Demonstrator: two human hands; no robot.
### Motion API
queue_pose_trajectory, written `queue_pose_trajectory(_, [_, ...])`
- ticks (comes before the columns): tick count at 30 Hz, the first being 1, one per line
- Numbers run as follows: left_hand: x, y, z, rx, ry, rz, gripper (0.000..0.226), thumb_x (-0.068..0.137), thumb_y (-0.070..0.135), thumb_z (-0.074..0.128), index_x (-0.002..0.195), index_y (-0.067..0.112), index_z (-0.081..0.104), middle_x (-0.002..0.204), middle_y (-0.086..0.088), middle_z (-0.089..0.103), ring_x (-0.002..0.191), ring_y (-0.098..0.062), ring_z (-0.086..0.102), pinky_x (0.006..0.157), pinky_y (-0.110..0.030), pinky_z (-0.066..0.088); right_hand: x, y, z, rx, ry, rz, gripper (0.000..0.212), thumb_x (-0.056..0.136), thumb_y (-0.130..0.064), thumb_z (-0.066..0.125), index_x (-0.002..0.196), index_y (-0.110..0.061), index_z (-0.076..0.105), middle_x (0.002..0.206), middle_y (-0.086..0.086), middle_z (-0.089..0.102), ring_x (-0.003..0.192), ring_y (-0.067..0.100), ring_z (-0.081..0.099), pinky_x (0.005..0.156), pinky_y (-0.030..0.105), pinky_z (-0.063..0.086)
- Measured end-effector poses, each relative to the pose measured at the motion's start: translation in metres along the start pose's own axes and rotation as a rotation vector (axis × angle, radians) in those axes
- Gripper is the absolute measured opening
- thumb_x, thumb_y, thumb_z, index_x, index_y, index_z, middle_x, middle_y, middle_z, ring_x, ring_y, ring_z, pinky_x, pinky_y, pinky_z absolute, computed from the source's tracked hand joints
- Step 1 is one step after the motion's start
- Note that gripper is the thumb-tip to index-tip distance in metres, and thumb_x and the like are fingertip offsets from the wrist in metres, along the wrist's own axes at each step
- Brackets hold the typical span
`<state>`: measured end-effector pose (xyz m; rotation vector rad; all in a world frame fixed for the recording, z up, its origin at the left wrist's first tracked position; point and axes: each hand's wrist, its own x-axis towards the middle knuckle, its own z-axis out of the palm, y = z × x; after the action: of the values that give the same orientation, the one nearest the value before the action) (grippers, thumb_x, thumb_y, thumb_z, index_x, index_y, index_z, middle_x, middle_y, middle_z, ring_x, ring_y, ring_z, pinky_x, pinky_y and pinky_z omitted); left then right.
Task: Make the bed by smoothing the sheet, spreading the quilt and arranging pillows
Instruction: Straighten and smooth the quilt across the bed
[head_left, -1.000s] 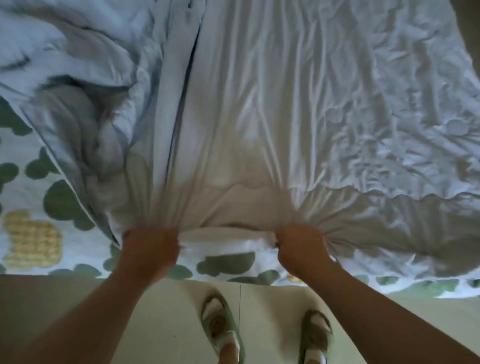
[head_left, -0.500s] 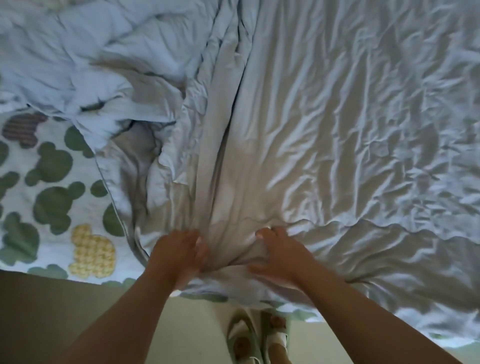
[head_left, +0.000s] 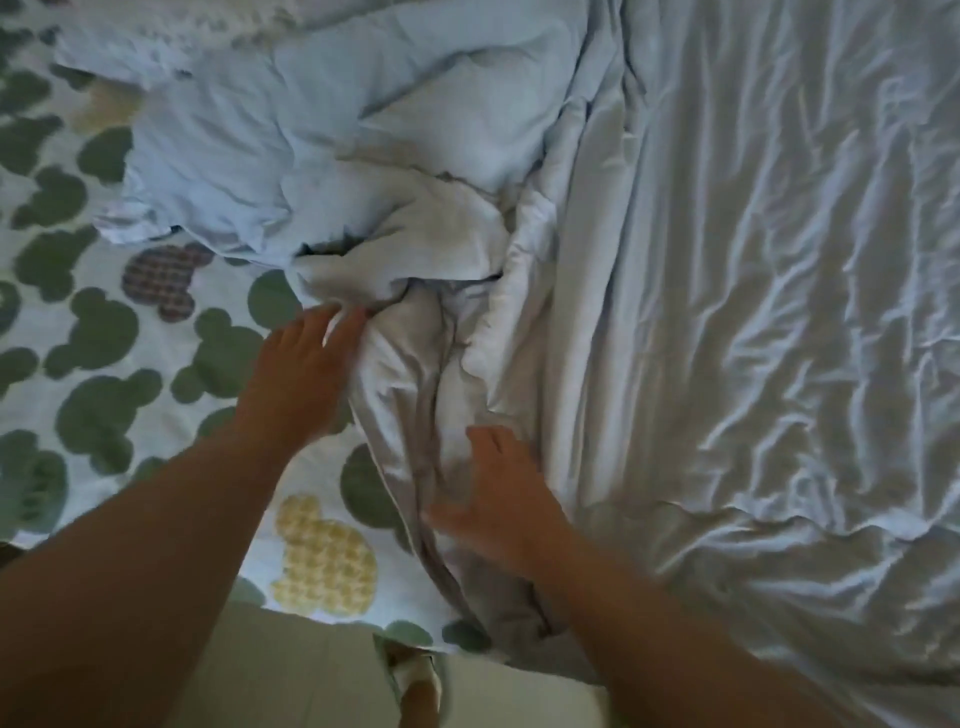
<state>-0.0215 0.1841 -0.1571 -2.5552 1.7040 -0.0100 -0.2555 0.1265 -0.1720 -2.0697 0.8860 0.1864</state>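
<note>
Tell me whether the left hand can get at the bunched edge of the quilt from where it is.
Probably yes: the left hand lies open on the patterned sheet, fingertips already against the quilt bunch, nothing between.

No legible text, label, brand, number or sign appears on the quilt (head_left: 727, 312), the patterned sheet (head_left: 104, 338) or elsewhere in view

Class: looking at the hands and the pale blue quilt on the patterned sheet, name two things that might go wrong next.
1. The left hand reaches open at the bunched fold of the quilt; a pull may drag the heap rather than spread it.
2. The patterned sheet might ruck beneath.
3. The right hand has no grip on the hem.
</note>
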Motion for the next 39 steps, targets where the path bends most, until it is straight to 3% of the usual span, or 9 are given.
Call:
queue_pose_trajectory(5, [0.061,-0.032,0.019,0.16,-0.037,0.264,0.097,0.059,0.042,0.082,0.143,0.033,0.036,0.145,-0.022,0.031,0.137,-0.043,0.023,0.111,-0.061,0.017,0.062,-0.039,0.032,-0.028,-0.046,0.2,0.124,0.064,-0.06,0.075,0.152,-0.019,-0.002,0.155,0.013,0.012,0.143,0.032,0.017,0.115,0.045,0.024])
queue_pose_trajectory(9, [0.094,-0.025,0.024,0.081,-0.157,0.458,0.049,0.087,0.047,0.041,0.133,0.034,0.054,0.159,-0.01,0.0,0.145,-0.038,-0.011,0.117,-0.057,-0.005,0.087,-0.041,0.046,-0.061,0.094,0.34,0.081,0.079,-0.029,0.064,0.147,-0.017,0.023,0.144,0.012,0.035,0.13,0.033,0.04,0.105,0.044,0.038])
queue_pose_trajectory(14, [0.099,-0.026,0.033,0.167,-0.116,0.731,0.058,0.089,0.037,0.036,0.145,0.023,0.039,0.156,0.005,0.022,0.147,-0.025,0.004,0.118,-0.05,-0.008,0.091,-0.04,0.042,0.035,0.166,0.429,0.046,0.092,-0.018,0.048,0.137,-0.019,0.043,0.13,0.01,0.055,0.117,0.032,0.054,0.093,0.034,0.043])
queue_pose_trajectory(18, [0.091,-0.03,0.024,0.074,-0.04,0.933,0.046,0.085,0.04,0.031,0.091,0.02,0.071,0.098,0.002,0.068,0.109,-0.022,0.056,0.108,-0.036,0.022,0.088,-0.055,0.047,0.12,0.11,0.471,0.032,0.087,-0.008,0.056,0.117,0.002,0.057,0.113,0.021,0.062,0.106,0.037,0.059,0.077,0.028,0.042])
queue_pose_trajectory(22, [0.057,-0.062,0.019,0.08,-0.367,0.597,0.039,0.097,0.042,0.033,0.096,0.02,0.066,0.093,-0.003,0.069,0.085,-0.025,0.065,0.068,-0.029,0.041,0.079,-0.09,0.066,0.109,-0.086,0.419,0.029,0.087,-0.007,0.054,0.114,0.002,0.058,0.112,0.019,0.062,0.107,0.032,0.06,0.085,0.031,0.047])
queue_pose_trajectory(26, [0.002,-0.122,0.027,0.131,-0.585,0.333,0.043,0.098,0.044,0.031,0.082,0.02,0.062,0.092,-0.001,0.068,0.083,-0.02,0.063,0.073,-0.031,0.05,0.067,-0.127,0.087,-0.018,-0.327,0.283,0.011,0.089,-0.01,0.053,0.1,-0.009,0.057,0.098,0.015,0.058,0.106,0.034,0.058,0.088,0.036,0.047])
queue_pose_trajectory(31, [-0.071,-0.137,0.031,0.098,-0.742,0.112,0.036,0.095,0.044,0.034,0.086,0.025,0.063,0.091,0.004,0.065,0.083,-0.015,0.062,0.072,-0.028,0.048,0.051,-0.131,0.098,-0.229,-0.511,0.128,0.03,0.09,-0.015,0.052,0.12,-0.01,0.055,0.122,0.012,0.059,0.118,0.031,0.051,0.11,0.04,0.025])
queue_pose_trajectory(34, [-0.1,-0.121,0.033,0.098,-0.791,0.046,0.038,0.096,0.041,0.033,0.091,0.022,0.067,0.092,0.004,0.068,0.084,-0.014,0.063,0.074,-0.027,0.049,0.04,-0.12,0.095,-0.196,-0.581,0.071,0.04,0.086,-0.028,0.063,0.122,-0.014,0.055,0.125,0.01,0.057,0.12,0.028,0.05,0.108,0.038,0.032])
queue_pose_trajectory(39, [-0.095,-0.094,0.032,0.068,-0.819,-0.007,0.039,0.099,0.04,0.033,0.104,0.022,0.067,0.109,0.001,0.068,0.1,-0.017,0.063,0.081,-0.025,0.045,0.031,-0.099,0.063,0.132,-0.288,0.19,0.037,0.08,-0.034,0.067,0.11,-0.013,0.062,0.112,0.009,0.063,0.107,0.027,0.058,0.089,0.037,0.047])
